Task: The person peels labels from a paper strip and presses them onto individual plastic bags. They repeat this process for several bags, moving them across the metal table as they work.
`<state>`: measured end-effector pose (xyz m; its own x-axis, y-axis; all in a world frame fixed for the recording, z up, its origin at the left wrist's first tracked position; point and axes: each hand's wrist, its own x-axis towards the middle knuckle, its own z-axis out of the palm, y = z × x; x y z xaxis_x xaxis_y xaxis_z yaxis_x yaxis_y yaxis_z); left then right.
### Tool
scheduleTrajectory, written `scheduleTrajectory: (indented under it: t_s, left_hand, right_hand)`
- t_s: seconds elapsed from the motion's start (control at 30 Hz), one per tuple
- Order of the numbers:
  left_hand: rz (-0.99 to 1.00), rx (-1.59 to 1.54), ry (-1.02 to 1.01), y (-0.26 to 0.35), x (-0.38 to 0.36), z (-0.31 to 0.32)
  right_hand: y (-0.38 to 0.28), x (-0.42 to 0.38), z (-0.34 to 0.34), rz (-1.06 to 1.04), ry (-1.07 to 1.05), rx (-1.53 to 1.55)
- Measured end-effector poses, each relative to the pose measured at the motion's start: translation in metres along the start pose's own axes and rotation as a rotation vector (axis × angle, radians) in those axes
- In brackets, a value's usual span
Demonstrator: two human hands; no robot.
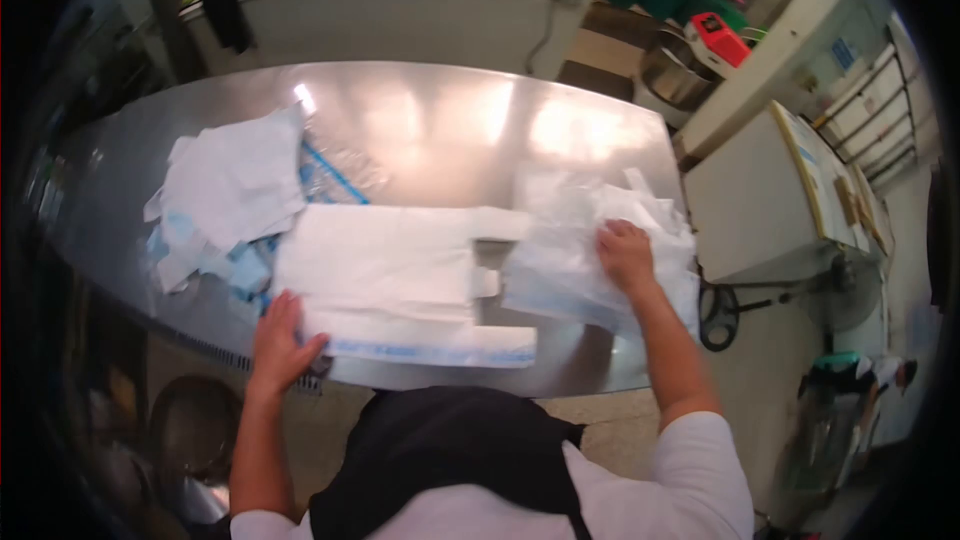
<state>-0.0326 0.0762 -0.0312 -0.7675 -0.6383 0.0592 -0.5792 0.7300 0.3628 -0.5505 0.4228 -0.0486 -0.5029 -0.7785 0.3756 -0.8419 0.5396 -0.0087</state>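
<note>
A white plastic carrier bag [380,265] with cut-out handles lies spread flat on the steel table, its handles toward the right. My left hand [280,340] rests at its lower left corner, fingers stretched and thumb apart. On the right is a loose, crumpled heap of white plastic bags [560,250]. My right hand [626,252] is on top of this heap, its fingers curled into the plastic; the fingertips are partly hidden.
A messy stack of white and pale blue bags [235,180] lies on the table's left. Beside it sits clear wrapping with a blue strip [338,175]. The steel table [430,110] has a rounded edge. A fan [840,292] and a person [870,375] are farther right.
</note>
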Motion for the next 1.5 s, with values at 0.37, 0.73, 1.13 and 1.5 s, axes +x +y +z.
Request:
scheduleTrajectory:
  t_s: [0.37,0.73,1.13,1.5]
  left_hand:
    - [-0.094,-0.302,0.454,-0.019,-0.007,-0.055]
    - [0.027,0.077,0.225,-0.096,0.037,-0.072]
    - [0.157,0.002,0.188,-0.117,0.030,-0.071]
    - [-0.107,-0.617,0.302,-0.108,0.042,-0.075]
  right_hand:
    - [-0.138,0.068,-0.042,0.125,0.325,0.322]
    - [-0.334,0.076,-0.053,-0.119,0.100,0.423]
    - [-0.421,0.072,-0.035,0.020,-0.189,0.807]
    - [-0.502,0.100,-0.031,0.232,-1.126,1.267]
